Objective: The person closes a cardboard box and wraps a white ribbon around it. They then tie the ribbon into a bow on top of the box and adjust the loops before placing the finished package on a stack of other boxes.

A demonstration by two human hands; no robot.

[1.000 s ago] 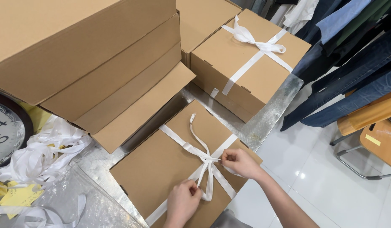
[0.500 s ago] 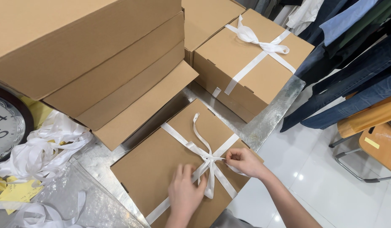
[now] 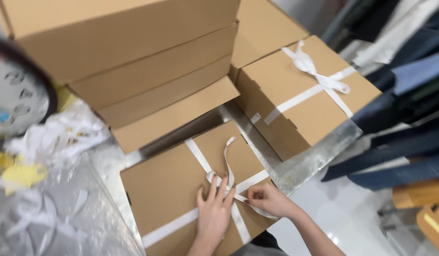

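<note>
While the left hand [image 3: 214, 211] presses flat on the white ribbon [image 3: 227, 182] crossing the cardboard box [image 3: 196, 189] at lower centre, the right hand [image 3: 269, 199] — pinching a tail — should pull snug, evenly.

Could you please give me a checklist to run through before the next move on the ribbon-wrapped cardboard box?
1. Left hand flat on the brown cardboard box: ok.
2. Right hand pinching the white ribbon at the crossing: ok.
3. Ribbon bands crossing on the lid: ok.
4. Knot tight: cannot tell, fingers cover it.
5. Bow formed like the finished tied box: not ok, one loose tail.
</note>
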